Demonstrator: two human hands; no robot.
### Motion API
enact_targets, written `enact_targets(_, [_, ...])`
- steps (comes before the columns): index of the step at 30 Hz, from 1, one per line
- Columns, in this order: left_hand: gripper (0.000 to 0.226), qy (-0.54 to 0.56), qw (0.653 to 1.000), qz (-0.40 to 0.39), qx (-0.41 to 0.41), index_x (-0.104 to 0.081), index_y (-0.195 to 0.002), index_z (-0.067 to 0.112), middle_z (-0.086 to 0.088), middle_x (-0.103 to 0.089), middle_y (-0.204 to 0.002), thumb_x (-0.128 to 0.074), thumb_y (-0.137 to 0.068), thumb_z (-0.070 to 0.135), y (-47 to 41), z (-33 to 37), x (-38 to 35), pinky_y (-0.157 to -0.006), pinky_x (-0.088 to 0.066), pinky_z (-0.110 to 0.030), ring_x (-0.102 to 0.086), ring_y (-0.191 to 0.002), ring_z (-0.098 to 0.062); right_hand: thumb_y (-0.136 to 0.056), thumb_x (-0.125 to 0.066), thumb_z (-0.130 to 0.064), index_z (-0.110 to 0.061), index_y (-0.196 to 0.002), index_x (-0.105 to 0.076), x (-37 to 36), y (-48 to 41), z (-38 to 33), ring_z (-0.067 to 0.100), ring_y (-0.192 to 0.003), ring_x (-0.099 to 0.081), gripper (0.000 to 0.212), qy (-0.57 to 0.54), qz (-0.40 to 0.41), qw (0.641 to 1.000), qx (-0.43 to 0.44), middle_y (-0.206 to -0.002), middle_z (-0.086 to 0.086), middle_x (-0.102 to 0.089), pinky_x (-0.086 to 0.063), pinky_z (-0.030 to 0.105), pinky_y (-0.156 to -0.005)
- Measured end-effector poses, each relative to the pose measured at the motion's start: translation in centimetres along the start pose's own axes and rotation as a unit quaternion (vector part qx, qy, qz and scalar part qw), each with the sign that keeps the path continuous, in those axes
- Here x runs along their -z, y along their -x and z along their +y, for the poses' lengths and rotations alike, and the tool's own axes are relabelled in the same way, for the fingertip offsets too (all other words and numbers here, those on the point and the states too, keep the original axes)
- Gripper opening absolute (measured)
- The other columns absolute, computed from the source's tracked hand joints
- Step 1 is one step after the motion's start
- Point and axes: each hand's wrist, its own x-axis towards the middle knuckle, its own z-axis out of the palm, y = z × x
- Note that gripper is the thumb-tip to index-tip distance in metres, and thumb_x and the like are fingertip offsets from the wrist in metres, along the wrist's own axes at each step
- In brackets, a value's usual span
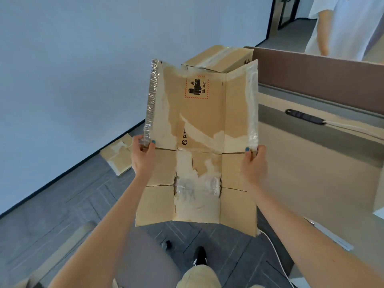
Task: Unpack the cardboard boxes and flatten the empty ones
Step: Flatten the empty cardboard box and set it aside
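The flattened box [199, 142] is held up just left of the worktop [311, 163], its long axis running away from the person and its hazard label at the far end. The left hand [143, 156] and right hand [254, 163] each pinch a taped side edge. Open floor [62, 204] lies left of the worktop.

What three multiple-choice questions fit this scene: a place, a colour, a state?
1. Where does the spare cardboard piece lie? A on the floor by the wall; B on the desk; C on a chair.
2. What colour is the hatched border of the UN 3481 label? A green; B red; C purple.
3. What state is the held box in? A taped shut; B full of goods; C opened out flat.
Answers: 1 A, it rests on the floor at the wall's foot; 2 B, red dashes frame the black symbol; 3 C, its panels and flaps are spread open.
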Motion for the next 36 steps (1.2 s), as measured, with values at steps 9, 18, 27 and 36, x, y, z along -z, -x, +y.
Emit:
enact_targets(9, [0.020, 0.005, 0.990, 0.135, 0.049, -0.048, -0.107, 0.039, 0.008, -0.056, -0.082, -0.058, -0.091, 0.033, -6.9, -2.6, 8.1, -0.070, -0.038, -0.031, -0.048, -0.074, -0.015, -0.100, -0.045, -0.015, -0.015, -0.096, -0.043, -12.5, -1.2, -8.9, 0.014, -0.065, -0.048, 0.003, -0.073, -0.087, 0.988, 0.108, -0.078, -0.004, -0.053, -0.031, 0.028, -0.061])
enact_targets(18, [0.020, 0.027, 0.970, 0.223, 0.095, -0.050, -0.110, 0.030, 0.010, -0.054, -0.076, -0.058, -0.091, 0.028, -22.7, -9.7, 10.8, -0.067, -0.036, -0.029, -0.046, -0.064, -0.009, -0.101, -0.044, -0.027, -0.011, -0.098, -0.045, -32.7, -6.2, -16.5, 0.012, -0.060, -0.046, 0.016, 0.012, -0.126, 0.977, 0.175, -0.071, -0.011, -0.050, -0.028, 0.031, -0.058])
enact_targets(27, [0.021, -0.016, 0.952, 0.262, 0.158, -0.050, -0.113, 0.027, 0.009, -0.059, -0.079, -0.056, -0.092, 0.027, -41.5, -18.0, 11.4, -0.067, -0.038, -0.029, -0.051, -0.066, -0.008, -0.101, -0.044, -0.024, -0.010, -0.098, -0.041, -55.1, -11.5, -21.0, 0.020, -0.062, -0.049, 0.015, 0.013, -0.189, 0.964, 0.186, -0.070, -0.005, -0.052, -0.031, 0.031, -0.056])
enact_targets(36, [0.017, -0.035, 0.940, 0.279, 0.195, -0.049, -0.110, 0.029, 0.010, -0.060, -0.081, -0.055, -0.094, 0.028, -52.0, -25.2, 10.3, -0.070, -0.040, -0.031, -0.053, -0.068, -0.010, -0.101, -0.046, -0.024, -0.010, -0.101, -0.043, -69.5, -14.5, -21.1, 0.021, -0.065, -0.053, 0.014, 0.059, -0.203, 0.957, 0.198, -0.078, -0.003, -0.056, -0.033, 0.031, -0.057])
